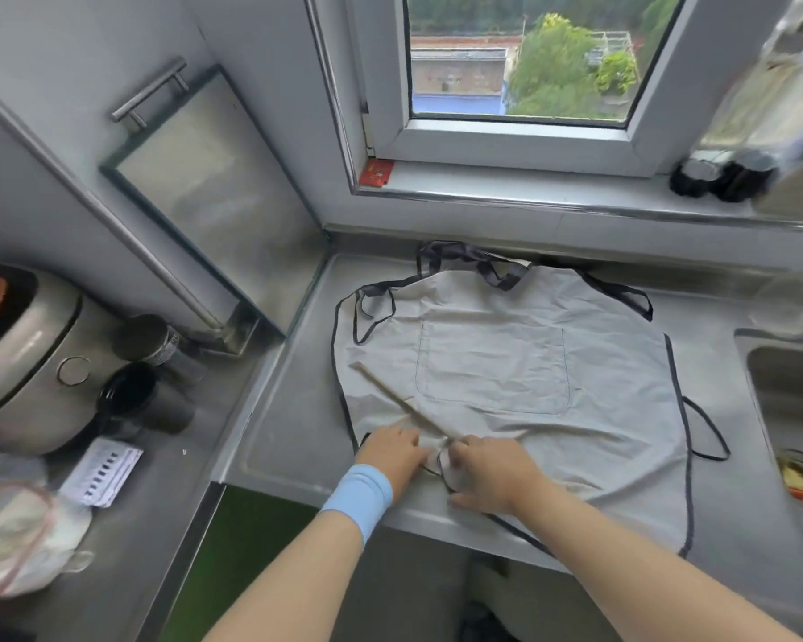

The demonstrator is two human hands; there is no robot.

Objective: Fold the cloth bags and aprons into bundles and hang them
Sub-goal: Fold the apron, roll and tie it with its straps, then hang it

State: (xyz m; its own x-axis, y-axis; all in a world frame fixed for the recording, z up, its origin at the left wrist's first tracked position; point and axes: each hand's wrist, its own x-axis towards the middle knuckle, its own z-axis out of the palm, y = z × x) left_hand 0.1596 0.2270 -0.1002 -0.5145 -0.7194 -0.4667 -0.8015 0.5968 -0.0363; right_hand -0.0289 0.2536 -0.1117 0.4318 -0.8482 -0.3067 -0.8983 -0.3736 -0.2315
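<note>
Head view: 1 apron [506,363] lies flat on the steel counter [288,410], near edge overhanging.
Grip: left hand [392,451] and right hand [492,470] pinch its near edge (fingers closed on cloth).
Progress: folding barely begun; bundling, hanging remain.

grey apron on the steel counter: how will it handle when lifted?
Likely floppy: the apron lies flat and creased, bunching where both hands pinch it. Probably light, thin fabric. Its loose dark ties will likely dangle and may snag.
</note>
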